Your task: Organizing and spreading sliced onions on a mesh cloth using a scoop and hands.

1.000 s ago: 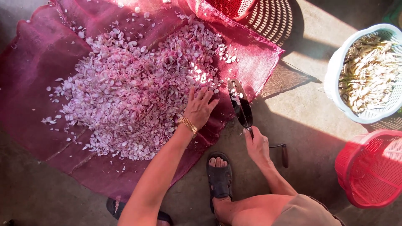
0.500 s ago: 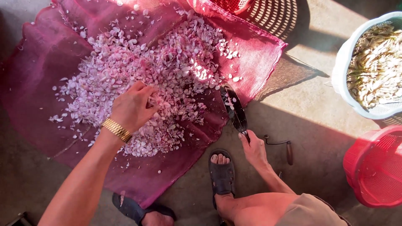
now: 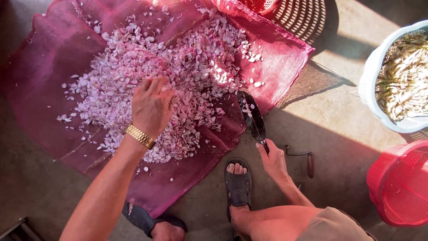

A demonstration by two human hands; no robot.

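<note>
My left hand (image 3: 151,106), with a gold watch on the wrist, rests palm down with fingers spread on a heap of pale pink peeled pieces (image 3: 147,67). The heap lies on a magenta mesh sheet (image 3: 40,76) spread over the floor. My right hand (image 3: 273,161) grips the handle of a dark-bladed knife (image 3: 252,115), whose blade points away from me over the sheet's near edge, with a few pale bits stuck to it.
A white basin (image 3: 373,80) of pale strips stands at the right. A red plastic basket (image 3: 399,187) sits below it, another red basket (image 3: 261,4) at the top. A small hooked tool with a wooden handle (image 3: 307,161) lies by my right hand. My sandalled feet (image 3: 237,180) are near the sheet.
My left hand has moved from the heap's right side, near the knife, leftward onto the middle of the heap. The right hand holds the knife in about the same place.
</note>
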